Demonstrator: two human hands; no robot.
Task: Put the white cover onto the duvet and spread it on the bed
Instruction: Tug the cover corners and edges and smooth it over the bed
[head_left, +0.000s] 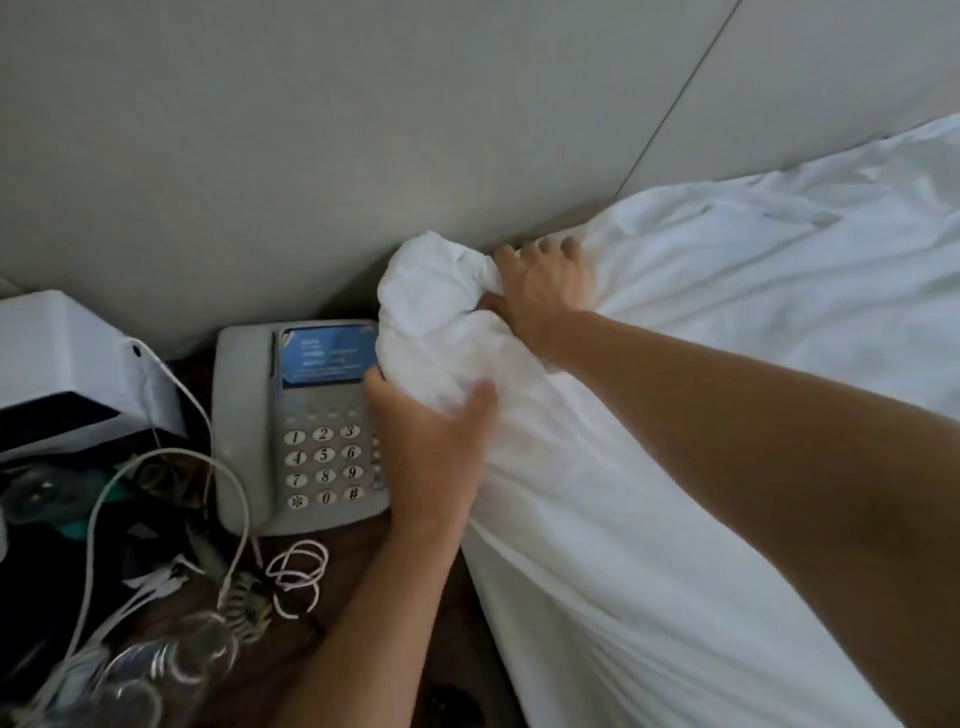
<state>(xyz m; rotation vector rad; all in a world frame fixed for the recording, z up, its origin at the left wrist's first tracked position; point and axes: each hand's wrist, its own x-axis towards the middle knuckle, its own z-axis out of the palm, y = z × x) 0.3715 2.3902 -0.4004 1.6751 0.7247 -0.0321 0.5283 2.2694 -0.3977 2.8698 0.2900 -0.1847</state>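
Observation:
The white covered duvet lies over the bed on the right and hangs down its left side. Its top-left corner is bunched into a lump against the grey headboard. My right hand grips the cloth just right of that lump, fingers curled into the folds. My left hand holds the underside of the same bunched corner from the left, thumb on top of the fabric. Whether the duvet fills the cover's corner is hidden inside the cloth.
A grey padded headboard fills the back. On the dark wooden nightstand left of the bed sit a grey keypad telephone, a white box, tangled white cables and clear glasses.

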